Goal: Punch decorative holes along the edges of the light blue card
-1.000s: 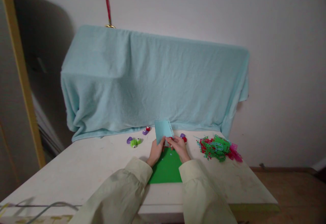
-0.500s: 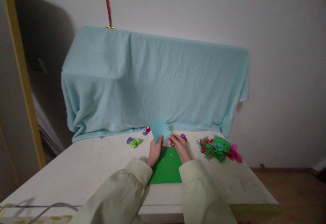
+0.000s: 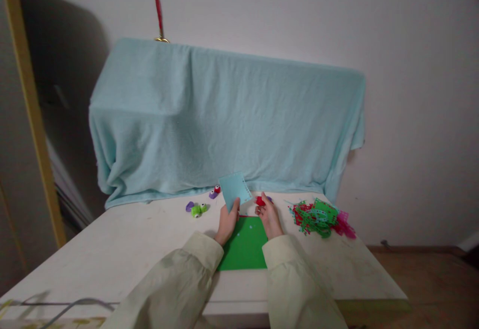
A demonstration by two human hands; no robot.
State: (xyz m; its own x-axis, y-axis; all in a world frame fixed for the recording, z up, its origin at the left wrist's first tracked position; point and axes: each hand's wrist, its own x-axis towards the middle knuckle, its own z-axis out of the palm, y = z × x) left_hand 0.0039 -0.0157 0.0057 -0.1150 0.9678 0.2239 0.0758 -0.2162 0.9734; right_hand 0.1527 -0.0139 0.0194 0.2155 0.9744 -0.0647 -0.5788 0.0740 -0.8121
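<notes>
My left hand (image 3: 227, 223) is closed on a light blue sheet (image 3: 234, 190), with the thumb on its front face. Small holes or notches run along the sheet's right edge. Just to the right, my right hand (image 3: 270, 219) is raised apart from the sheet, thumb up and fingers loosely curled, with nothing visible held. Behind its thumb a small red piece (image 3: 259, 201) shows, partly hidden. Below both hands a green sheet (image 3: 247, 249) lies on the table, with tiny pale blue bits near its top.
A heap of perforated green, red and pink scraps (image 3: 318, 218) lies at the right. To the left are green clay-like pieces with eyes (image 3: 198, 210), a purple piece (image 3: 189, 206) and a red-purple pair (image 3: 214, 192). A blue cloth (image 3: 232, 119) hangs behind the white table (image 3: 149, 249).
My right hand has let go of the sheet's right edge and moved slightly right, its thumb lifting away from the fingers. My left hand still holds the light blue sheet in place.
</notes>
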